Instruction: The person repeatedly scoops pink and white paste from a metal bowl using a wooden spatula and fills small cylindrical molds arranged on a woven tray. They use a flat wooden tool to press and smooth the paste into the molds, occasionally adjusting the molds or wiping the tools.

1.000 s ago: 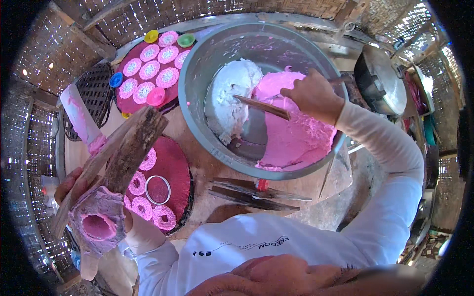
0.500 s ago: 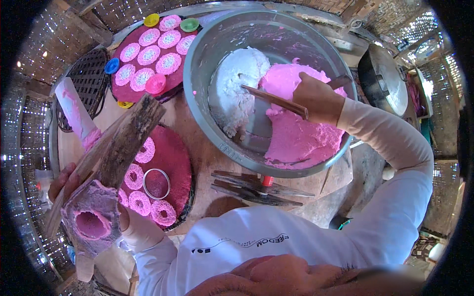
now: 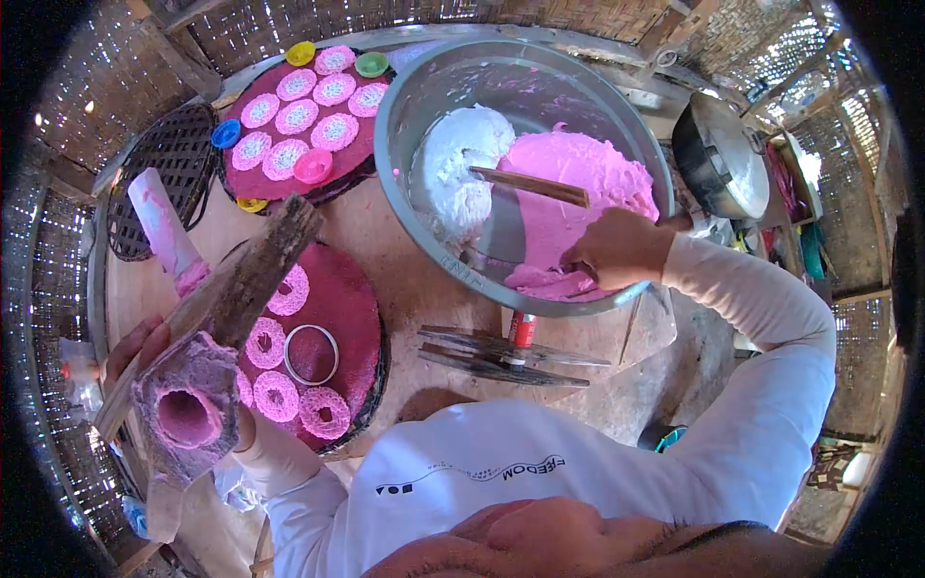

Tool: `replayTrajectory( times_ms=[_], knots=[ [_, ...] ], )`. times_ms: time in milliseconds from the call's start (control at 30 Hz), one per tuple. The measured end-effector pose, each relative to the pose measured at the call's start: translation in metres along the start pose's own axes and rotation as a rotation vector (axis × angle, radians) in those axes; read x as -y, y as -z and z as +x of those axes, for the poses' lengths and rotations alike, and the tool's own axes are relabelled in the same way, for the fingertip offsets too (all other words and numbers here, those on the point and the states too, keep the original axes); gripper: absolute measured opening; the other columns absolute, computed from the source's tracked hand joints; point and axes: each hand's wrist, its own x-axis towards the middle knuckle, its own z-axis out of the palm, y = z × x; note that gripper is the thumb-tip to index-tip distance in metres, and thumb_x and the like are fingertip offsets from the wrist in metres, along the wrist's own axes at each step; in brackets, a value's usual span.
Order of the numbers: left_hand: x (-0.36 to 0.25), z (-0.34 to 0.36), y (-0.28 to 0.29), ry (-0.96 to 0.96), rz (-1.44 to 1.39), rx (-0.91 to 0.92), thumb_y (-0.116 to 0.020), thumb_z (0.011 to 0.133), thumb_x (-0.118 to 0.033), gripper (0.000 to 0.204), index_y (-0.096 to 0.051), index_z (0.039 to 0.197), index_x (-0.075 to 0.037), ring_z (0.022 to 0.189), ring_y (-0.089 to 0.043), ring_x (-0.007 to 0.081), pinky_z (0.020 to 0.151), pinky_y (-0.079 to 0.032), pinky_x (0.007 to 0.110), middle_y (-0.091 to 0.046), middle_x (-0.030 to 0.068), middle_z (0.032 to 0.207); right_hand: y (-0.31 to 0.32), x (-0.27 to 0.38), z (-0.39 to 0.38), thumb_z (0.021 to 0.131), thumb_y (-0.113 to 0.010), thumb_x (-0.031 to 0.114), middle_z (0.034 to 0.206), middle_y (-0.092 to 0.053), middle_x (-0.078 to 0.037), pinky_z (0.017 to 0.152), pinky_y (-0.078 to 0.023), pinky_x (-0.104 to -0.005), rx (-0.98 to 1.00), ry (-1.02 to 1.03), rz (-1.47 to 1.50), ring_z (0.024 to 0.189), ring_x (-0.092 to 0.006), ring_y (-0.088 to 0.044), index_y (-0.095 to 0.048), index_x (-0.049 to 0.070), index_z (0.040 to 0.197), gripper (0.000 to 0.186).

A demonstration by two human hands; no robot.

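My left hand (image 3: pixel 140 345) grips a wooden press (image 3: pixel 154 405), a heavy weathered block with a round pink-smeared hole and wooden arms. Much of that hand is hidden behind the wood. Inside the large grey basin (image 3: pixel 385 144) my right hand (image 3: pixel 617 246) has its fingers curled into the near edge of the pink dough (image 3: pixel 568 169). A mass of white dough (image 3: pixel 462 154) sits beside it, with a wooden stick (image 3: pixel 530 186) lying across both. A pink-smeared pale cylinder (image 3: pixel 164 226) stands out beyond the press.
A near round red tray (image 3: pixel 352 299) holds pink lacy rings and a metal ring (image 3: pixel 311 354). The far red tray (image 3: pixel 279 82) carries pink-and-white rounds and small coloured cups. Wooden slats (image 3: pixel 511 356) lie before the basin. A lidded pot (image 3: pixel 723 159) stands at right.
My right hand has moved nearer, from the top of the pink dough to its near edge, leaving the stick behind. My left hand still holds the press.
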Motion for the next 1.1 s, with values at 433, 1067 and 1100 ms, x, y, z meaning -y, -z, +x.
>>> replayTrajectory(
  times_ms=[433, 1067, 1100],
  knots=[
    [-0.029, -0.026, -0.014, 0.905, -1.122, -0.063, -0.068, 0.074, -0.02, 0.04, -0.051, 0.107, -0.003, 0.094, -0.057, 0.0227, 0.084, -0.048, 0.033, -0.055, 0.0117, 0.103, 0.037, 0.047, -0.108, 0.085, -0.051, 0.018, 0.091, -0.064, -0.012, 0.074, -0.048, -0.0343, -0.116, -0.335, 0.664, 0.082, -0.0235, -0.062, -0.058, 0.014, 0.116, 0.032],
    [-0.085, 0.007, -0.028, 0.626, -0.886, 0.198, -0.073, 0.068, -0.026, 0.034, -0.05, 0.083, -0.007, 0.073, -0.055, 0.024, 0.065, -0.045, 0.036, -0.052, 0.0107, 0.083, 0.072, 0.118, -0.095, 0.085, -0.055, 0.023, 0.068, -0.061, -0.003, 0.054, -0.045, -0.0342, -0.864, 0.105, 0.588, 0.06, -0.0165, -0.059, -0.063, 0.002, 0.092, 0.024],
    [-0.084, 0.01, -0.025, 0.674, -0.866, 0.202, -0.074, 0.066, -0.026, 0.034, -0.052, 0.083, -0.007, 0.075, -0.055, 0.0265, 0.065, -0.044, 0.038, -0.051, 0.0122, 0.086, 0.09, 0.126, -0.095, 0.084, -0.054, 0.023, 0.069, -0.062, -0.004, 0.055, -0.045, -0.0358, -0.9, 0.034, 0.386, 0.06, -0.0191, -0.061, -0.063, 0.003, 0.088, 0.022]
  ],
)
